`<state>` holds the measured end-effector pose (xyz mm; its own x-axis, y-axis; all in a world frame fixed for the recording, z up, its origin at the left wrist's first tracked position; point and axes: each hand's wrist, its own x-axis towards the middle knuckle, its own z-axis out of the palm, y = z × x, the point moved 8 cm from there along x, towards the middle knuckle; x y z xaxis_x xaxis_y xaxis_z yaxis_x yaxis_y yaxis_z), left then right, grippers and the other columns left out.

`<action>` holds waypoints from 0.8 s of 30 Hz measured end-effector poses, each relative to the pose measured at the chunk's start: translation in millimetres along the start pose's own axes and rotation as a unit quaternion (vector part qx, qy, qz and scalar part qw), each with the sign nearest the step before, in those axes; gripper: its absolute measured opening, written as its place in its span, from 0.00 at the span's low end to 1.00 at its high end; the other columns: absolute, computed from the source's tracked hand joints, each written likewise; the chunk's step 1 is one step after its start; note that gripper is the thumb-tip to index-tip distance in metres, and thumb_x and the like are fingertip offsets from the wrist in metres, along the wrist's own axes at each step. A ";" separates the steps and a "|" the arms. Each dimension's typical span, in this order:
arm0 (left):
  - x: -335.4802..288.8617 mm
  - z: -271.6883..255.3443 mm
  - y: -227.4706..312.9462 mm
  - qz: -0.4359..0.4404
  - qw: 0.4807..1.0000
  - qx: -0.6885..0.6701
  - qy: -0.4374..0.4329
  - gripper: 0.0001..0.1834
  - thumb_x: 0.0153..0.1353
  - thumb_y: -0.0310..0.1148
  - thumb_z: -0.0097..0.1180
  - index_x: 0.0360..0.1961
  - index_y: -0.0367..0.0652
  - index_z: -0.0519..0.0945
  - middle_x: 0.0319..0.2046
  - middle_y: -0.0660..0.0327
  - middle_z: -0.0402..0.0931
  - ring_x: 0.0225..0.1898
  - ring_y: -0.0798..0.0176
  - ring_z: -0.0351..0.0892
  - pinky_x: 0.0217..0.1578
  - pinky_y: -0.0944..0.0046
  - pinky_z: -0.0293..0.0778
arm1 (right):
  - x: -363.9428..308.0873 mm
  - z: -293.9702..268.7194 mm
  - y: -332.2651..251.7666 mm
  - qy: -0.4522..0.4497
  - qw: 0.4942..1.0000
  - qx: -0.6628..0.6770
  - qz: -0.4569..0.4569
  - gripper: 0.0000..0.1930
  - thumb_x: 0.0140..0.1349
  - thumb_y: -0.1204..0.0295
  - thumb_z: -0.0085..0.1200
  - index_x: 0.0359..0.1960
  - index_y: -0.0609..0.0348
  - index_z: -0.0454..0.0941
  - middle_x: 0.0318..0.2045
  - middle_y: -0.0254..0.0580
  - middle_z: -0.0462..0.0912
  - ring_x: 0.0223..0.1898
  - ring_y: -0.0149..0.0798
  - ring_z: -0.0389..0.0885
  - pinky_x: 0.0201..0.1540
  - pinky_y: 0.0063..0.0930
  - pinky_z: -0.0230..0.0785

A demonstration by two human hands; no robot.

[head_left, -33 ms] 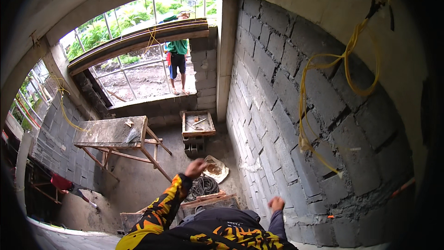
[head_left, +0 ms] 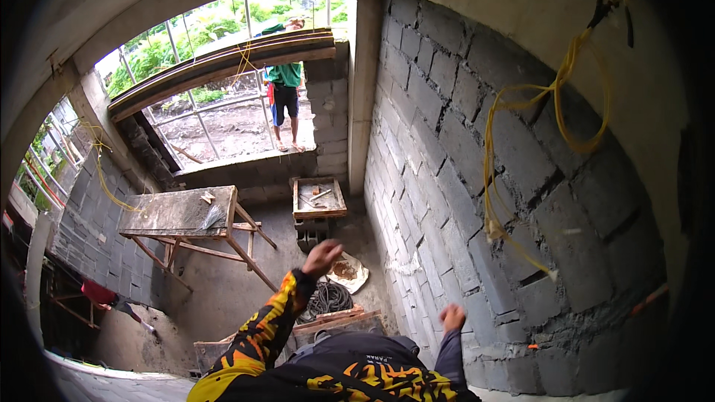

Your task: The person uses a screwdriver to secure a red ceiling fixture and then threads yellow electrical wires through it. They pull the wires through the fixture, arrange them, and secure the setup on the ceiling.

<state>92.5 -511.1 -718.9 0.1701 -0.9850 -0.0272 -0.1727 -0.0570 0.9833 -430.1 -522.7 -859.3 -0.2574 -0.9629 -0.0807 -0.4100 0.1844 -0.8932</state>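
Observation:
My left hand is held out in mid-air, its fingers curled together; whatever they might hold is too small or hidden to see. It appears in front of a white sack with brown material in it and above a coil of dark hose or rope. Lower and to the right, my right hand is closed like a fist near the grey block wall. Its contents, if any, cannot be made out.
A rough wooden table stands left; a shallow wooden tray with tools rests on blocks ahead. Yellow cables hang along the right wall. One person stands outside the barred opening, another in red is far left.
Both my hands have risen a little, forward and slightly to the right. The surroundings look the same.

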 end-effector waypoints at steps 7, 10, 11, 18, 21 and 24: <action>35.4 74.7 292.3 0.137 0.922 -0.335 -0.134 0.29 0.72 0.46 0.49 0.66 0.41 0.61 0.48 0.56 0.74 0.47 0.61 0.77 0.48 0.60 0.76 | -2.9 -152.8 -438.8 0.300 0.902 -0.032 -0.309 0.23 0.73 0.57 0.34 0.23 0.56 0.71 0.23 0.38 0.74 0.29 0.44 0.74 0.37 0.39 0.64; 26.5 97.5 367.2 0.175 0.896 -0.374 -0.165 0.31 0.74 0.49 0.42 0.69 0.41 0.56 0.54 0.49 0.70 0.52 0.55 0.76 0.50 0.53 0.76 | -77.8 -195.6 -565.2 0.516 0.690 -0.243 -0.445 0.15 0.72 0.67 0.39 0.30 0.56 0.76 0.28 0.36 0.79 0.36 0.40 0.78 0.41 0.38 0.68; 24.9 103.7 385.0 0.172 0.883 -0.400 -0.176 0.31 0.74 0.49 0.42 0.69 0.42 0.56 0.56 0.48 0.68 0.52 0.53 0.75 0.51 0.52 0.76 | -97.7 -199.6 -592.9 0.528 0.632 -0.228 -0.521 0.11 0.71 0.70 0.41 0.36 0.57 0.78 0.31 0.38 0.80 0.40 0.41 0.79 0.45 0.37 0.69; 15.2 115.4 465.8 0.155 0.830 -0.469 -0.260 0.28 0.75 0.45 0.40 0.69 0.41 0.56 0.55 0.47 0.69 0.37 0.58 0.80 0.39 0.60 0.79 | -91.6 -174.0 -695.1 0.235 0.700 -0.082 -0.669 0.19 0.71 0.66 0.48 0.60 0.61 0.71 0.53 0.49 0.78 0.54 0.44 0.77 0.58 0.34 0.68; 24.3 99.8 476.9 0.204 0.871 -0.397 -0.207 0.25 0.75 0.39 0.41 0.68 0.40 0.61 0.49 0.53 0.74 0.25 0.71 0.74 0.26 0.71 0.75 | -57.7 -150.9 -704.5 0.117 0.794 -0.050 -0.595 0.22 0.71 0.62 0.49 0.61 0.63 0.69 0.52 0.50 0.77 0.52 0.41 0.77 0.56 0.34 0.69; 34.2 84.8 482.8 0.285 0.922 -0.239 -0.108 0.22 0.74 0.35 0.43 0.65 0.39 0.67 0.38 0.60 0.78 0.23 0.76 0.69 0.24 0.74 0.70 | -33.4 -140.0 -704.3 0.019 0.851 0.025 -0.524 0.23 0.71 0.62 0.50 0.61 0.65 0.69 0.43 0.49 0.80 0.40 0.35 0.81 0.41 0.30 0.75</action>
<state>-67.3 -586.0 -260.3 -0.0233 -0.8450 0.5343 0.2812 0.5073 0.8146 -255.2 -592.8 -165.6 0.1984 -0.5870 0.7849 -0.3943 -0.7809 -0.4844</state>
